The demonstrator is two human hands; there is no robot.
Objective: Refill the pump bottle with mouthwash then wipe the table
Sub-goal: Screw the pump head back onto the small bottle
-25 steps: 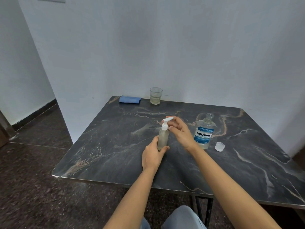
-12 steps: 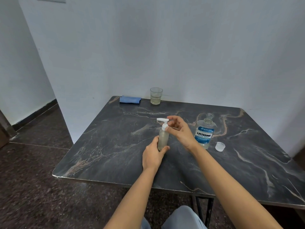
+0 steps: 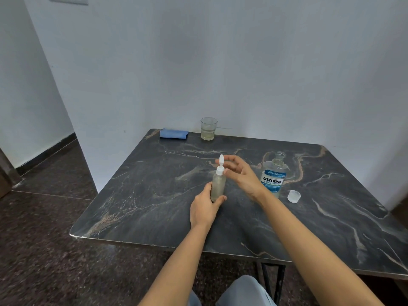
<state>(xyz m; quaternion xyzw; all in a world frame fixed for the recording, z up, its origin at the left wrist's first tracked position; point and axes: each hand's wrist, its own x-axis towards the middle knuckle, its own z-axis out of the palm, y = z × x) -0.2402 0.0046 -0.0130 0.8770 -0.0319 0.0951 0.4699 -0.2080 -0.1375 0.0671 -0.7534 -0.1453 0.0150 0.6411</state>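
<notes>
A dark, marble-veined surface (image 3: 143,195) is being looked down on from the head of a seated person, with both bare forearms reaching forward.

Near the middle of the surface, a small clear pump bottle (image 3: 218,184) is being held upright. It is nearly full of pale, cloudy liquid. Whether its base is resting on the surface cannot be told, because it is hidden behind the hand.

The bottle's lower half is being held by the left hand (image 3: 205,208). That grip is being closed snugly, with the thumb lying across the near side and the fingers wrapped round the left side.

The white pump head (image 3: 220,166) is being pinched by the right hand (image 3: 242,175), which is reaching in from the right. This grip is being kept loose, in a half-open C shape. The thumb tip is being pressed to the white collar and the forefinger is being curled over to the raised spout. The remaining fingers are being held gently curved behind.

Just beyond the right wrist, an uncapped mouthwash bottle (image 3: 273,177) with a blue label is standing. Its clear cap (image 3: 294,196) is lying to its right, apart from it.

At the far edge, against a pale wall, a glass (image 3: 208,129) holding a little pale liquid is standing beside a folded blue cloth (image 3: 174,133).
</notes>
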